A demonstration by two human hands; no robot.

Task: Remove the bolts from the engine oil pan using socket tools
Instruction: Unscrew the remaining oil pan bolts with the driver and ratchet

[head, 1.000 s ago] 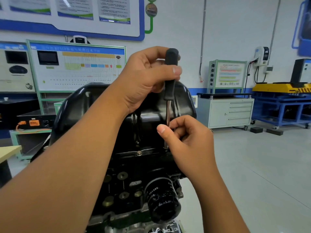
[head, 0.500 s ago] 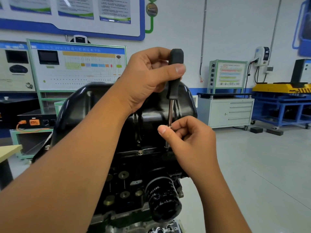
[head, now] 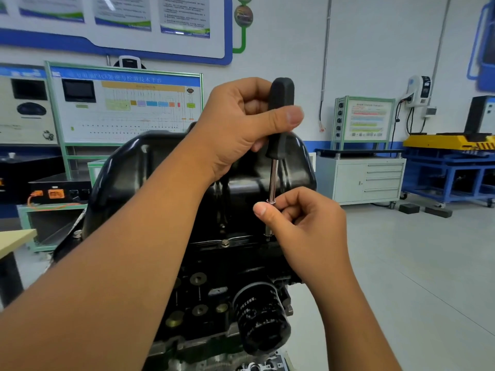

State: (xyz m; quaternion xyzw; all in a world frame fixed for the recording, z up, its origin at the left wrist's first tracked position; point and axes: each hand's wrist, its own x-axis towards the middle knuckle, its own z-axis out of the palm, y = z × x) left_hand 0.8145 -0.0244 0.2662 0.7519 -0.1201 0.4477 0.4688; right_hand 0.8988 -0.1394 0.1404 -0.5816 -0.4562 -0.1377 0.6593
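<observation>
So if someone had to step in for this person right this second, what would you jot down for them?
Left hand: grips the black handle of the chrome-shafted socket driver from above.
Right hand: pinches the driver's lower shaft, steadying it upright.
The driver's tip sits at the flange of the glossy black engine oil pan, on the right side; the bolt under it is hidden.
One silver flange bolt just left of the tip is still in place.
Done: cannot tell how many bolts are out.
Left: loosen the bolt under the tool, then the neighbouring one and any others round the flange.
</observation>
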